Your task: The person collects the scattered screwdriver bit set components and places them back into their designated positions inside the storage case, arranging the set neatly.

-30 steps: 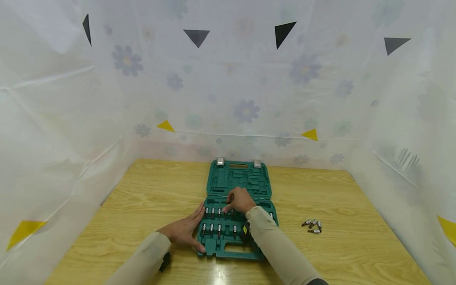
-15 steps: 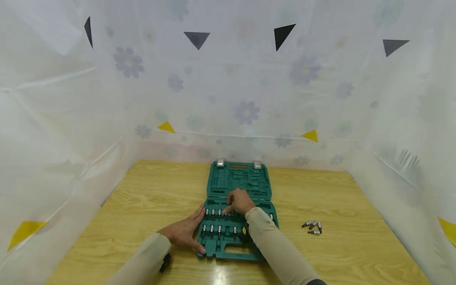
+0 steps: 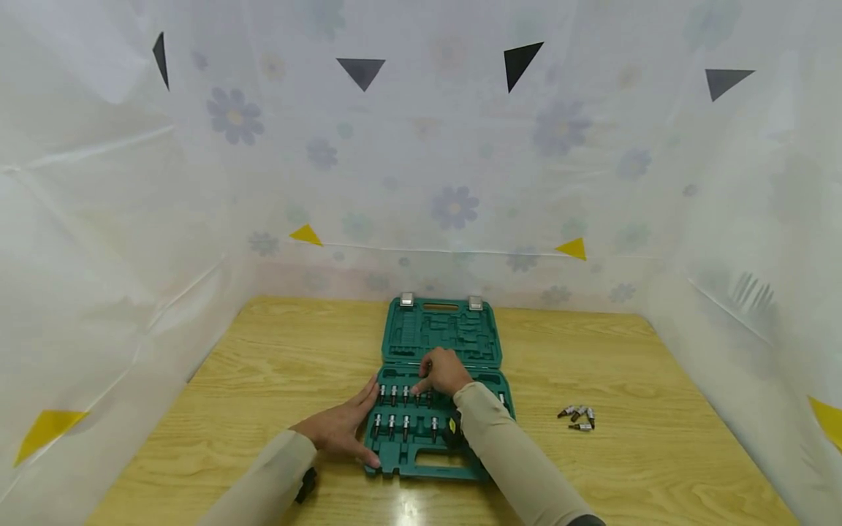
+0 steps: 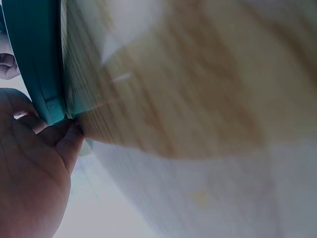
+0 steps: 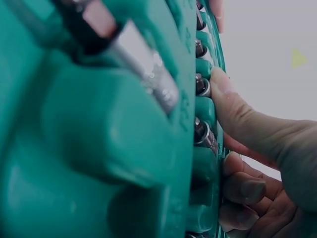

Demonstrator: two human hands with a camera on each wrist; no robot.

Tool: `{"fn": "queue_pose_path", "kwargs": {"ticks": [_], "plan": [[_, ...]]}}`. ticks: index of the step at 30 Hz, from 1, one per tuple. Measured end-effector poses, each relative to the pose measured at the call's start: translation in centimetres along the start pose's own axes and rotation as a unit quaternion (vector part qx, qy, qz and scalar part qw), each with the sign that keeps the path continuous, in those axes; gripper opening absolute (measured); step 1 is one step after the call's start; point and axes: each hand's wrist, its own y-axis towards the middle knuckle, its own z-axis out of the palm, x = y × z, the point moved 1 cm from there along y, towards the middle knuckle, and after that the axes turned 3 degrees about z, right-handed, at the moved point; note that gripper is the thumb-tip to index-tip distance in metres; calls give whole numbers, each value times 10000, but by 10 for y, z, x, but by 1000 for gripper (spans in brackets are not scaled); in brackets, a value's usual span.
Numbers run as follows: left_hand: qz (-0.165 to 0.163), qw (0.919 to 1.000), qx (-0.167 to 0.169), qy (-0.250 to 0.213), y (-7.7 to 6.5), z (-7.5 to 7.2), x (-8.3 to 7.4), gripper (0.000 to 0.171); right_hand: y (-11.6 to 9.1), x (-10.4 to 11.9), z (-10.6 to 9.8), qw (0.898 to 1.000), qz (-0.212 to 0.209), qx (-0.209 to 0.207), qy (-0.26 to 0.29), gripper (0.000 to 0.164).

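A green tool case (image 3: 395, 467) lies open on the table, with chrome-ended bit sockets in two rows. My left hand (image 3: 342, 425) rests along its left edge, fingers stretched forward and thumb at the near corner. In the left wrist view, that hand's fingertips are at the rim of the case (image 4: 42, 59). My right hand (image 3: 446, 371) is over the back row. Its thumb tip lies against the chrome end of a bit socket (image 5: 200, 85), with the other fingers curled at the far side. The index fingertip is hidden in the right wrist view.
Several loose bit sockets (image 3: 579, 416) lie on the wooden table (image 3: 559, 365) to the right of the case. The raised lid (image 3: 441, 332) has two metal latches and faces the back. White plastic sheeting (image 3: 421, 146) surrounds the table on the back and sides.
Both hands keep their places at the case; only the camera shifts very slightly.
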Motion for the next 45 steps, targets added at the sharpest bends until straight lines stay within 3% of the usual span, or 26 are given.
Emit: {"fn": "queue_pose_path", "kwargs": {"ticks": [25, 34, 39, 45], "plan": [[9, 10000, -12, -27, -1, 0, 0, 125, -2, 2, -2, 9999, 73, 97, -61, 27], [-2, 10000, -11, 4, 1, 0, 1, 125, -7, 1, -9, 9995, -180, 139, 241, 25], [11, 10000, -26, 3, 1, 2, 2, 126, -11, -3, -18, 9979, -259, 5, 591, 27], [14, 10000, -44, 15, 1, 2, 3, 126, -20, -11, -33, 9962, -196, -469, 708, 22]]}}
